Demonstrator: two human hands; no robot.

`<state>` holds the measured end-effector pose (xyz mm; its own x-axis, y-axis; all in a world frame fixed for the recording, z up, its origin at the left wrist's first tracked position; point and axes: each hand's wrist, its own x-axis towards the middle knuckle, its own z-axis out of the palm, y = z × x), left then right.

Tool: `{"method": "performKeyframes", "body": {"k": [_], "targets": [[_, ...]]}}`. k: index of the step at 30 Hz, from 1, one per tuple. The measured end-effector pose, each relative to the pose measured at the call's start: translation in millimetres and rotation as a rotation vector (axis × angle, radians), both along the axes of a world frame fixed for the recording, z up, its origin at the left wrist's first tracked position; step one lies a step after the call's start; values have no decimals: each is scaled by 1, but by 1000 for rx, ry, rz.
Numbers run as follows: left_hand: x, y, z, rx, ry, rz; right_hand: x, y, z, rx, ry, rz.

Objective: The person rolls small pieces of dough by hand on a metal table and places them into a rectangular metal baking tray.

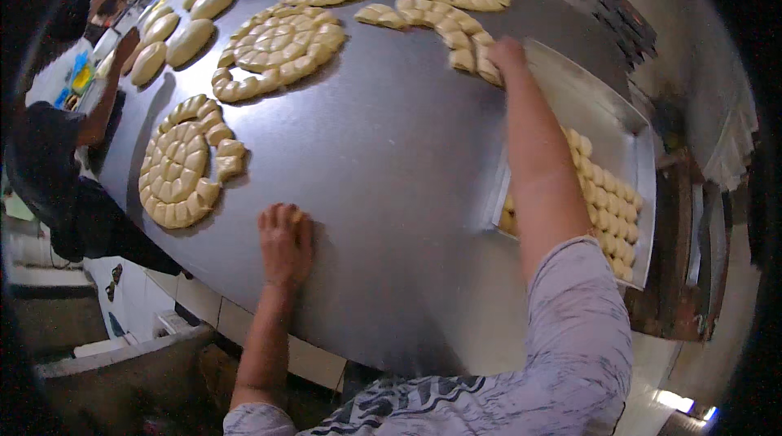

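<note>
My left hand (285, 247) is cupped low over the steel table, its fingers curled round a small dough piece (297, 215) that shows beside the thumb. My right arm reaches far forward. At its end my right hand (507, 59) is closed at the near end of a curved strip of scored dough (458, 28), and its fingertips are partly hidden. Left of my left hand lies a coil of cut dough (175, 160), its loose end (230, 157) sticking out. Under my right forearm stands a metal tray (627, 122) holding rows of small dough balls (607, 212).
More dough coils (281, 49) rest on the steel table (366, 151), two of them at the far edge. Smooth oval dough loaves (190, 42) lie at the far left. Beside them a person in dark clothes (53, 167) has a hand (126, 49) near the loaves.
</note>
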<state>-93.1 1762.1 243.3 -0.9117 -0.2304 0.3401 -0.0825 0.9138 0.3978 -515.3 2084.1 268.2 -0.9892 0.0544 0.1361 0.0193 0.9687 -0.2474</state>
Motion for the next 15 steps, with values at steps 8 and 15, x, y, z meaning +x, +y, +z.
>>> {"method": "performKeyframes", "body": {"k": [8,15], "targets": [[13,-14,10,-26,-71,11,18,-66,-39,93,142,-61],[12,-11,21,-1,-44,-29,91,-61,24,-1247,-68,-34]]}}
